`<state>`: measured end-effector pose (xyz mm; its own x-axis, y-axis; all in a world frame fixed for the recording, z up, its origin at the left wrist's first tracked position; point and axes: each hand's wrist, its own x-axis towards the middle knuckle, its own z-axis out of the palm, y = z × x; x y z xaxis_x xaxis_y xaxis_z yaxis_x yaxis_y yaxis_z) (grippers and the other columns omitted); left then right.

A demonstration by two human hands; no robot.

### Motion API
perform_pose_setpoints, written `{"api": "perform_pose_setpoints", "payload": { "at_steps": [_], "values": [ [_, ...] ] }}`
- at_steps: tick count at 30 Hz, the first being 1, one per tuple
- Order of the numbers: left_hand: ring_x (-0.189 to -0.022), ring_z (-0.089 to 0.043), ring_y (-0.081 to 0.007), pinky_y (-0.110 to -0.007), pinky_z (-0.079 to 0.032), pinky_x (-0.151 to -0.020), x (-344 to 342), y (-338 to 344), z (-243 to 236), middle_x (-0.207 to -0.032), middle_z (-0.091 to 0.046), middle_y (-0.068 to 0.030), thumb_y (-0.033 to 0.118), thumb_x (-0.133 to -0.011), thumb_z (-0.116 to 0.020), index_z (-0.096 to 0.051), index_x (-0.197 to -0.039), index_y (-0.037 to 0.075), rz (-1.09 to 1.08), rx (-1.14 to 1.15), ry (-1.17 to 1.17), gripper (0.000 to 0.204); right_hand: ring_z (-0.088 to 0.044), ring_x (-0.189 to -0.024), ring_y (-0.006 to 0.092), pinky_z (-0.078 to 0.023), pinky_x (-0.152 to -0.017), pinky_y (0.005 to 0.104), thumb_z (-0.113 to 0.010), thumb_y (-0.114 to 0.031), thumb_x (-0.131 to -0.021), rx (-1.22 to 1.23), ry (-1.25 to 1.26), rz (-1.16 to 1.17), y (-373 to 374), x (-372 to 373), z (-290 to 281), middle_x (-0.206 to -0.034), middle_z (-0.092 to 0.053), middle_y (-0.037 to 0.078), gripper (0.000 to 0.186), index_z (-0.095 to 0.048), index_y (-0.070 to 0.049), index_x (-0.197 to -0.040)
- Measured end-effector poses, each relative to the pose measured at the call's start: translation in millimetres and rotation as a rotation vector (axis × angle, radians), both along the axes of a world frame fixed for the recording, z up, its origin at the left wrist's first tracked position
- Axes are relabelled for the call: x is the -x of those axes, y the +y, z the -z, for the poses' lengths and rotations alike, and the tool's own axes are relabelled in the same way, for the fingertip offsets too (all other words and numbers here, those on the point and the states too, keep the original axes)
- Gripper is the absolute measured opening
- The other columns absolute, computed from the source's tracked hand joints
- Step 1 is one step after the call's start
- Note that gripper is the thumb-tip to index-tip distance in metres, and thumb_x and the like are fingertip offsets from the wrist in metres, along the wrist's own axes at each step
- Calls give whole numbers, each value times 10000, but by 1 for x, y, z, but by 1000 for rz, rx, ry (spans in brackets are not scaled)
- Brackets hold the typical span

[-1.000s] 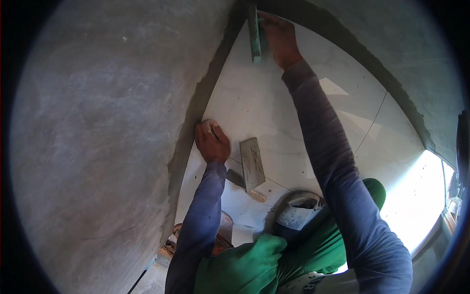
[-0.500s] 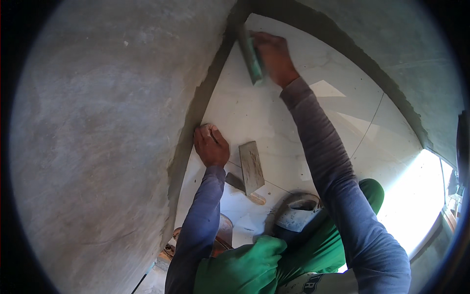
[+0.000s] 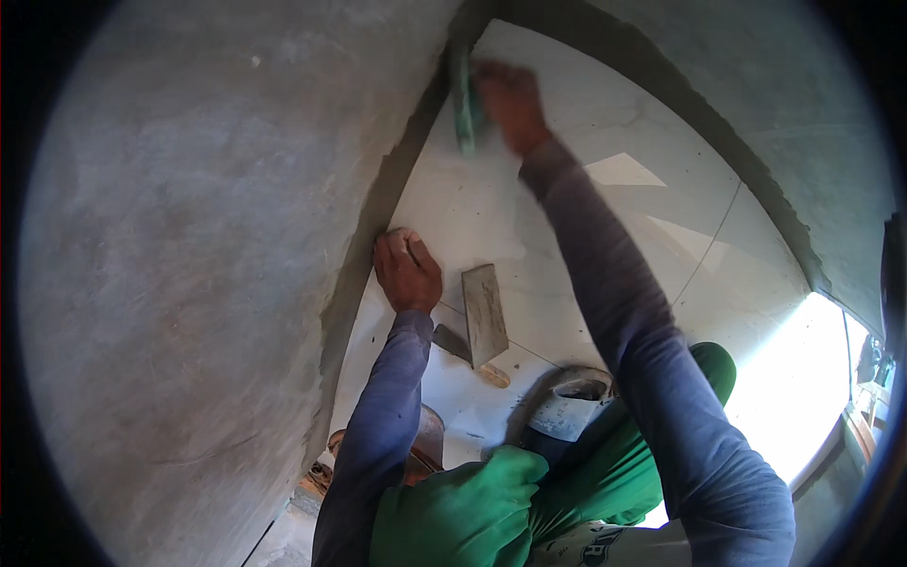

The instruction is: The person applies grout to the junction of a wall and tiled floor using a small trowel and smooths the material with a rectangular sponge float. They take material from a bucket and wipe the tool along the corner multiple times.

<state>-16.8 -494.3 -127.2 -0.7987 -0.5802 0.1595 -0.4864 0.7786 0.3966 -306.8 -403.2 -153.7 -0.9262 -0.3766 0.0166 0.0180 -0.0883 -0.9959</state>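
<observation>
My right hand point(image 3: 515, 106), smeared by motion, grips a flat green hand float point(image 3: 465, 106). The float is edge-on and up against the dark, damp-looking strip point(image 3: 408, 151) at the base of the left wall, close to the far corner. Nearer to me, my left hand point(image 3: 408, 272) is closed and leans on the floor beside the same strip; whatever may be inside its fingers is hidden. To its right, a grey rectangular trowel point(image 3: 485, 317) with a wooden handle point(image 3: 493, 376) lies on the pale tiled floor point(image 3: 557, 274).
Grey plastered walls rise on the left point(image 3: 198, 255) and at the far right point(image 3: 794, 104), meeting in the far corner. My shoe point(image 3: 567, 406) and green-trousered knee point(image 3: 713, 370) are at the lower right. Bright light falls at the right edge.
My right hand and the float have moved left, from over the tiles to the wall's base. My left hand stays in nearly the same spot.
</observation>
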Motion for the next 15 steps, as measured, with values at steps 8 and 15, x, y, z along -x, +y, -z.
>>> {"api": "perform_pose_setpoints", "payload": {
  "at_steps": [8,15],
  "values": [
    [-1022,-574,-396,-498,-432,-939,-44,44,5,-1008,-589,-178,205,-1005,-534,-596,-1004,36,-169,3,-89,180,-514,-730,68,-448,-648,242,-587,-96,-934,180,-339,72,13,-45,-30,-842,-642,-27,354,-721,42,-1231],
    [-1009,-586,-363,-495,-437,-903,-32,49,9,-1018,-607,-147,201,-989,-556,-608,-1016,60,-141,25,-103,152,-567,-699,97,-492,-635,288,-623,-98,-897,215,-97,248,-19,21,-5,-852,-695,32,332,-744,27,-1178]
  ]
}}
